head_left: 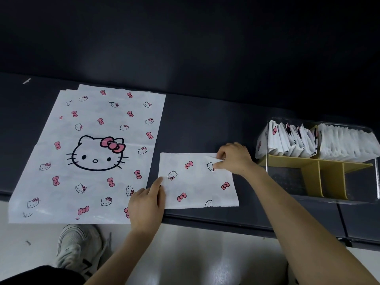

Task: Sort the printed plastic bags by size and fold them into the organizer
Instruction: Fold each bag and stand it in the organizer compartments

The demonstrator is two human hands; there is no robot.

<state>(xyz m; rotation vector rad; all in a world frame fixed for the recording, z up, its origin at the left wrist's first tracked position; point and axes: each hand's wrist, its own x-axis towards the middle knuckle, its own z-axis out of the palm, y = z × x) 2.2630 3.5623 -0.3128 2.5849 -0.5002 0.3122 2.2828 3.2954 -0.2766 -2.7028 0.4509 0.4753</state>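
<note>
A stack of large white bags printed with cat faces and pink bows lies flat on the dark table at the left. Right of it lies a smaller folded bag with the same print. My left hand presses its left edge with straight fingers. My right hand pinches the bag's upper right corner, which is lifted a little. The clear organizer with yellow dividers stands at the right; folded bags fill its two rear compartments, and the front compartments hold nothing.
The dark table runs across the view, its front edge just below the bags. Below it is a pale floor with my white sneaker. A dark wall rises behind the table.
</note>
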